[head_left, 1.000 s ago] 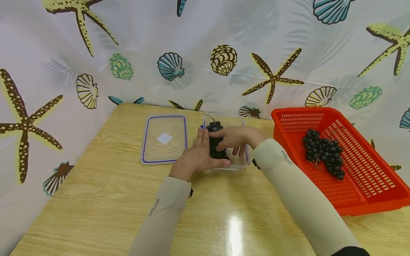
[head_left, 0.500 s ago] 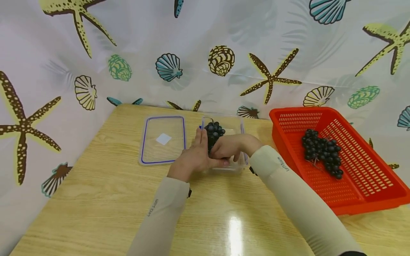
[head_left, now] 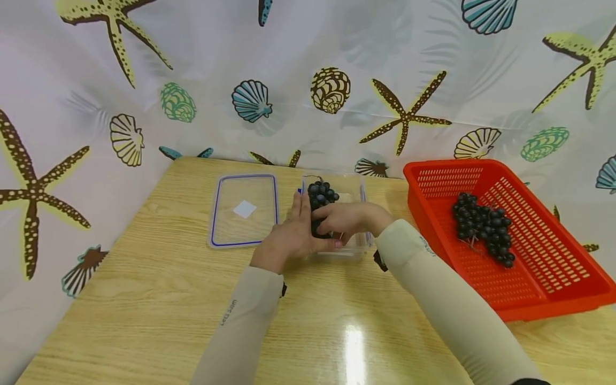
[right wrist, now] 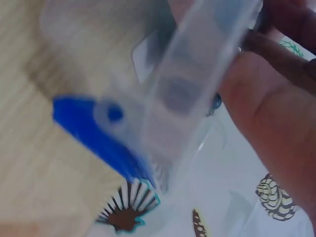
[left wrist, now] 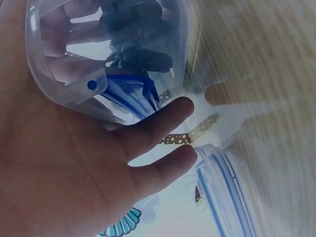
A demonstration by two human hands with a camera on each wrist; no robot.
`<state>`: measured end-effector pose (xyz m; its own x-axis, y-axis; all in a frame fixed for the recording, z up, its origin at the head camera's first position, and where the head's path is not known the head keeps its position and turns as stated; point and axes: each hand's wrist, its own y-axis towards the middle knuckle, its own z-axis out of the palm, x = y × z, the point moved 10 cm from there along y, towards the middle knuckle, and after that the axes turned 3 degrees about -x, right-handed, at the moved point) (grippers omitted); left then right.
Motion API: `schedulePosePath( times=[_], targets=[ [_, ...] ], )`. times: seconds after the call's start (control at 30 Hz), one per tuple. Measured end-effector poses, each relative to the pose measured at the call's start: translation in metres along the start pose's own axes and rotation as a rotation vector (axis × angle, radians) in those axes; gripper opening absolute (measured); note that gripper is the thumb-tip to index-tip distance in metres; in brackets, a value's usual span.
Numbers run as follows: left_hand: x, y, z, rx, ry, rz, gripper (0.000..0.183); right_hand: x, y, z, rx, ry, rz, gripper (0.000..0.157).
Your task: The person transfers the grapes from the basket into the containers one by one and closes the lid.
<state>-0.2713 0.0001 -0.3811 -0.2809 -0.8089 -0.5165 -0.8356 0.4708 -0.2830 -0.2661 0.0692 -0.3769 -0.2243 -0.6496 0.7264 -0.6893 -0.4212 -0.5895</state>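
A clear plastic container (head_left: 362, 184) stands at the table's far middle with a bunch of dark grapes (head_left: 321, 193) in it. My left hand (head_left: 293, 234) lies flat against its left wall, fingers straight, thumb along the near wall. My right hand (head_left: 345, 219) reaches into the container, its fingers curled round the lower part of the bunch. In the left wrist view my fingers (left wrist: 158, 123) lie straight by the container (left wrist: 59, 74), with the grapes (left wrist: 140, 47) seen through it. The right wrist view shows the container wall (right wrist: 197, 74), its blue clasp (right wrist: 94, 126) and my right hand (right wrist: 276, 113).
The container's clear lid (head_left: 244, 209) with a blue seal lies flat just left of it. A red slotted basket (head_left: 544, 267) at the right holds another bunch of dark grapes (head_left: 483, 227). A shell-patterned curtain (head_left: 308, 80) backs the wooden table (head_left: 144, 299).
My right hand has slid down and nearer along the bunch and curled round its lower part, baring the top grapes. The left hand has stayed against the container.
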Motion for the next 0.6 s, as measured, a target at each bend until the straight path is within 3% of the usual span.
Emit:
schedulePosePath(
  times=[0.13,0.23,0.37,0.6],
  targets=[
    [0.000,0.001,-0.001,-0.003,-0.005,0.006,0.134,0.000,-0.002,0.006,0.015,0.200,0.013,0.066],
    [0.000,0.001,0.000,-0.004,-0.011,0.007,0.134,-0.001,-0.003,0.006,0.006,0.245,0.008,0.066],
    [0.001,0.001,0.000,-0.002,-0.001,0.007,0.133,-0.003,-0.005,0.002,-0.030,0.161,0.018,0.062],
    [0.001,0.002,0.000,-0.003,0.011,-0.003,0.133,0.003,-0.018,-0.022,-0.143,-0.093,0.005,0.051]
  ],
)
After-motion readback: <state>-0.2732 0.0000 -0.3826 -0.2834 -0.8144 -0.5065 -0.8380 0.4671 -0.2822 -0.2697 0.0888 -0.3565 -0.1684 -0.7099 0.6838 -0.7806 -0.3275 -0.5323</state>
